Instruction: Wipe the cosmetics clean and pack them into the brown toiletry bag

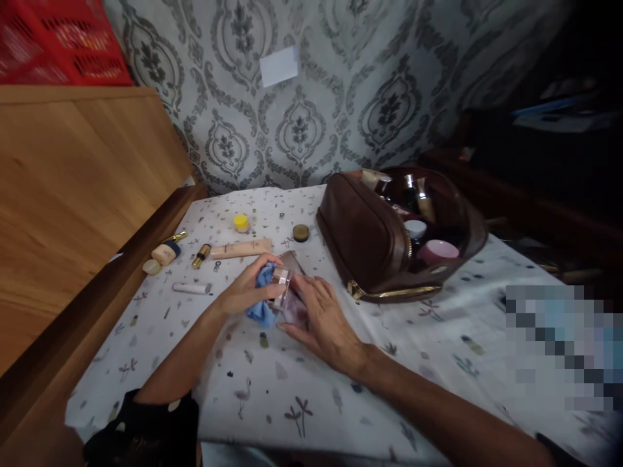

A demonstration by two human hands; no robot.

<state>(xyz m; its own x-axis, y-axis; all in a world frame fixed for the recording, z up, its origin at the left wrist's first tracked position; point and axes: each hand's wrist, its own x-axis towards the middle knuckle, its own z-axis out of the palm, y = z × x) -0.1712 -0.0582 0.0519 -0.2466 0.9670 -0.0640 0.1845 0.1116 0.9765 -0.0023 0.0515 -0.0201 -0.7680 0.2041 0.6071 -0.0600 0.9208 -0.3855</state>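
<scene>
My left hand (pixel 247 289) is closed on a blue cloth (pixel 261 310) and presses it against the metallic cap of a small clear bottle (pixel 287 299). My right hand (pixel 325 319) wraps around the body of that bottle, just above the patterned white tablecloth (pixel 302 402). A brown flat item (pixel 292 261) lies right behind the bottle.
An open brown cosmetic bag (pixel 374 243) full of jars and tubes stands to the right. Loose cosmetics lie behind my hands: a beige tube (pixel 241 248), a yellow-lidded pot (pixel 241 222), a dark round lid (pixel 300 232), a white stick (pixel 191 287), small bottles (pixel 165 253). A wooden panel (pixel 73 194) borders the left.
</scene>
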